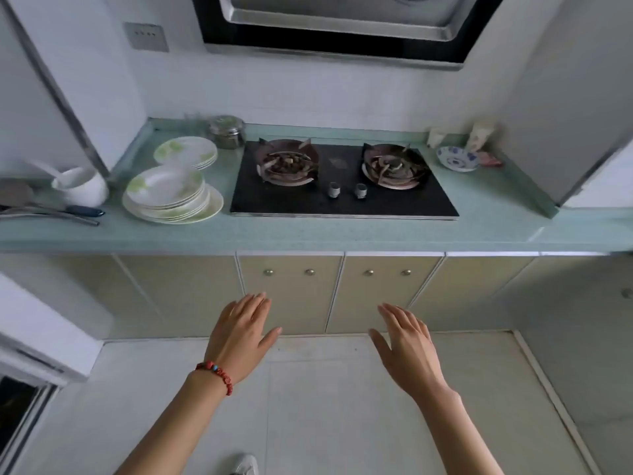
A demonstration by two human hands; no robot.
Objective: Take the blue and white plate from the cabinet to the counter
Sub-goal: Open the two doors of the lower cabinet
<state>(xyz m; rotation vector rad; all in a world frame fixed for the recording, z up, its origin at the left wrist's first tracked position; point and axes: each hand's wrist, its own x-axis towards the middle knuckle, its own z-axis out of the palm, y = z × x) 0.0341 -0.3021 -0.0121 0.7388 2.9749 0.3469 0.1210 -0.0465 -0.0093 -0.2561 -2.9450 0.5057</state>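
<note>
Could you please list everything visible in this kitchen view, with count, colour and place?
counter: one, pale green, across the middle
stove: one, black, two burners, two knobs, centre of counter
plates: two stacks, white with green pattern, left of stove
jar: one, metal lid, behind the plates
white bowl: one, spoon inside, far left
utensils: a few, dark handles, far left counter edge
blue and white dish: one, right of stove
cabinet doors: several, beige, shut, under the counter
range hood: one, steel and black, top
wall switch: one, grey, upper left
left hand: open, empty, red bracelet on wrist
right hand: open, empty
</note>
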